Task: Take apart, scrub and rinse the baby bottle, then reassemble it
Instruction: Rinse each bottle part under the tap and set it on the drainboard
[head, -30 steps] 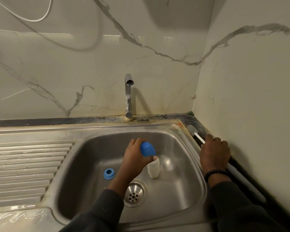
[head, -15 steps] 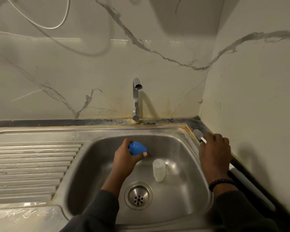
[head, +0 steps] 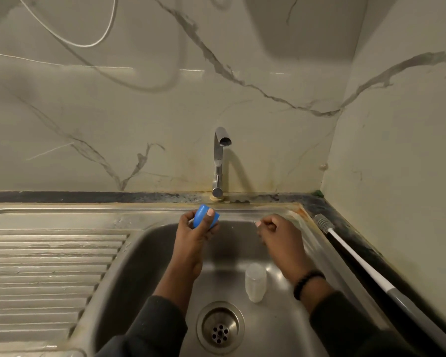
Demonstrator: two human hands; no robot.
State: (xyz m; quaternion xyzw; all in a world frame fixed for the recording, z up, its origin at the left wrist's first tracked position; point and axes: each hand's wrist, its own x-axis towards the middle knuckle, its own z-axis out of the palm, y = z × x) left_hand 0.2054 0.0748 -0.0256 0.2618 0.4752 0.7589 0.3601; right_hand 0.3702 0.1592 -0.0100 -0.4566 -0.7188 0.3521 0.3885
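The left hand (head: 195, 234) grips the blue cap (head: 206, 216) by the sink's (head: 144, 243) back rim; no writing shows on it. The right hand (head: 278, 234) is loosely curled, holding nothing I can make out. The clear bottle (head: 255, 282) stands below it near the drain (head: 220, 328), the brush (head: 355, 258) to its right.

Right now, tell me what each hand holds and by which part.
The left hand grips the blue cap around its sides with fingers and thumb. The right hand is loosely curled and holds nothing visible.

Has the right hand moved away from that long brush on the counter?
Yes. The right hand has left the brush, which lies on the counter, and moved left over the sink, toward the tap.
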